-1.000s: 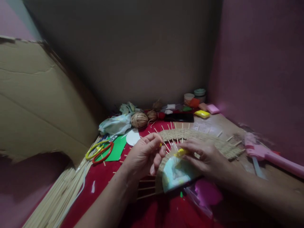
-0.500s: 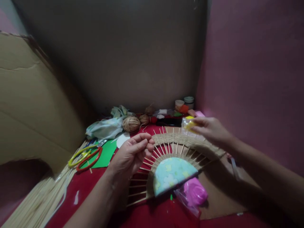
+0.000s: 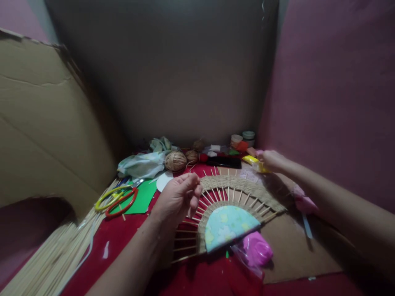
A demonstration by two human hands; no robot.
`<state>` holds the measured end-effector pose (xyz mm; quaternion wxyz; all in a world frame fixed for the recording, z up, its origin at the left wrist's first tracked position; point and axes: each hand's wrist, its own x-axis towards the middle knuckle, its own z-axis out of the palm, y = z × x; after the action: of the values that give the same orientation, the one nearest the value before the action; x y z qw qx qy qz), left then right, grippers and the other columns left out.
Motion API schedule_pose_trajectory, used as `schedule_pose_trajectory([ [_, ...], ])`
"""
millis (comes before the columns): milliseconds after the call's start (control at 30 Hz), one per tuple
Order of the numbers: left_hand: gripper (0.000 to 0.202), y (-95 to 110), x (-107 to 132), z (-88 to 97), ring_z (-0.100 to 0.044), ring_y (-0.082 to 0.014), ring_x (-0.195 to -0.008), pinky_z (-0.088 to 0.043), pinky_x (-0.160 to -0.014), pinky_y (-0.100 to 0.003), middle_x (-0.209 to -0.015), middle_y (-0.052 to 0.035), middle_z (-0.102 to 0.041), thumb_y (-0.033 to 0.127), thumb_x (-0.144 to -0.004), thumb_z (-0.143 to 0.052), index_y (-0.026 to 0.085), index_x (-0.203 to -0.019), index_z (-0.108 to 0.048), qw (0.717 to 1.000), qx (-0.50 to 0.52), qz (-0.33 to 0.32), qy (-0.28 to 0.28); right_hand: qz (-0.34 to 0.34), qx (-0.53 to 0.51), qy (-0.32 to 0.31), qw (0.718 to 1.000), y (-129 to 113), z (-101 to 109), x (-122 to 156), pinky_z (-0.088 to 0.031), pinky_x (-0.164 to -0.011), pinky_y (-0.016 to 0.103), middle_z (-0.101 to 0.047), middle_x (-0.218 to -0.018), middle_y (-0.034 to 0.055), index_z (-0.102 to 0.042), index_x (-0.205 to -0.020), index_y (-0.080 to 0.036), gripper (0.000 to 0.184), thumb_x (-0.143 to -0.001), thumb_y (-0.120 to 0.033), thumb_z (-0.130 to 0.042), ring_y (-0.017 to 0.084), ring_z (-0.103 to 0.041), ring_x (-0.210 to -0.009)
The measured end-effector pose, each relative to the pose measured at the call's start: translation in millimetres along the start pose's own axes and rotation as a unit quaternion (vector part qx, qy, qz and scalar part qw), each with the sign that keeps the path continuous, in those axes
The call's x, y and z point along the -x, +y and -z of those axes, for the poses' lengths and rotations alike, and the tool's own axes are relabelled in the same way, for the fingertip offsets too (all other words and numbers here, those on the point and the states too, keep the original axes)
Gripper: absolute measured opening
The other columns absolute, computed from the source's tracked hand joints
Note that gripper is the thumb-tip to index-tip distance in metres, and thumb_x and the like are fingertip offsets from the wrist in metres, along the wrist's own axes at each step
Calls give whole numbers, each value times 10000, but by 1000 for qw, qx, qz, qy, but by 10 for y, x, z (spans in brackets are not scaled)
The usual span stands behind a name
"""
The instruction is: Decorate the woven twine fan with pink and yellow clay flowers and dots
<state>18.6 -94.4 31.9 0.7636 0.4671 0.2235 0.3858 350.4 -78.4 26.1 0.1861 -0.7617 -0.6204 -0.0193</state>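
Observation:
A half-round woven fan point(image 3: 236, 184) of thin sticks and twine lies in front of me, with a pale blue flowered cloth piece point(image 3: 230, 226) at its centre. Over the fan's left side is my left hand point(image 3: 182, 193), thumb and fingertips pinched together; anything between them is too small to make out. My right hand point(image 3: 273, 160) reaches past the fan's far right edge, its fingers closed at the right end of a yellow packet point(image 3: 254, 162) in clear plastic. By the cloth's straight edge rests a bright pink lump point(image 3: 257, 248) in clear plastic.
Scissors point(image 3: 119, 197) with yellow and red handles lie on green sheet point(image 3: 145, 199) at left, near a bundle of thin sticks point(image 3: 46, 263). Twine balls point(image 3: 175, 160), a black phone-like object point(image 3: 224, 162) and cups point(image 3: 236, 139) line the back. Cardboard point(image 3: 296, 250) lies under the fan.
My right hand has moved slightly right and away with the yellow packet, to the table's far right. My left hand stays pinched over the fan. The view has shifted a little.

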Motion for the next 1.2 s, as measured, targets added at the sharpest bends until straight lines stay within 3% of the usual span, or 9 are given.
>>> schedule_pose_trajectory([
  [167,134,12,-13,-18,-606,-79,-485,-473,-362,-132,-716,-56,-674,153,-751,-679,75,-857,-652,1000,11,-12,-26,87,-24,17,996,-544,165,254,-497,-805,347,-684,-987,88,-692,-925,-160,144,-817,-149,-598,211,-632,-908],
  [267,210,45,2,-35,-661,-105,-609,-526,-502,-153,-769,-62,-697,76,-702,-698,94,-906,-655,999,20,-40,-6,153,-75,45,984,-985,250,551,-496,-792,313,-707,-972,69,-703,-988,-184,226,-804,-149,-578,194,-641,-888],
  [333,229,68,16,-32,-625,-80,-529,-492,-466,-144,-680,-16,-676,117,-695,-727,131,-907,-641,999,18,-47,15,182,-110,67,975,-1218,297,748,-500,-748,296,-708,-983,59,-685,-1042,-178,272,-806,-136,-556,180,-641,-868],
  [433,198,78,25,-12,-495,-37,-380,-360,-347,-110,-535,34,-594,250,-704,-747,140,-772,-597,998,-9,-50,44,278,-206,141,928,-1434,330,949,-489,-721,291,-694,-928,100,-683,-1009,-94,242,-809,-106,-547,184,-625,-846],
  [567,263,48,21,-21,-428,-34,-337,-294,-306,-122,-496,42,-552,336,-733,-718,135,-707,-550,995,-68,-50,45,310,-241,106,913,-1588,303,1023,-461,-658,267,-656,-847,80,-681,-971,-99,199,-808,-93,-566,154,-590,-760],
  [700,231,29,17,-69,-518,-67,-412,-384,-362,-154,-602,16,-620,290,-783,-672,138,-920,-563,991,-93,-87,48,299,-262,58,916,-1711,224,990,-440,-645,258,-606,-780,44,-677,-894,-132,118,-804,-116,-601,137,-554,-723],
  [833,396,29,9,-74,-564,-96,-434,-429,-396,-184,-657,-5,-660,267,-773,-682,136,-1101,-504,984,-115,-114,71,279,-270,38,921,-1797,141,940,-427,-636,258,-589,-777,35,-679,-862,-142,87,-814,-124,-608,126,-537,-704],
  [1200,427,40,-14,-4,-609,-141,-475,-494,-378,-234,-688,-41,-672,215,-731,-708,92,-1088,-507,991,-61,-107,44,264,-355,67,894,-1839,48,880,-426,-578,250,-575,-748,31,-701,-773,-136,94,-809,-125,-615,113,-529,-650],
])
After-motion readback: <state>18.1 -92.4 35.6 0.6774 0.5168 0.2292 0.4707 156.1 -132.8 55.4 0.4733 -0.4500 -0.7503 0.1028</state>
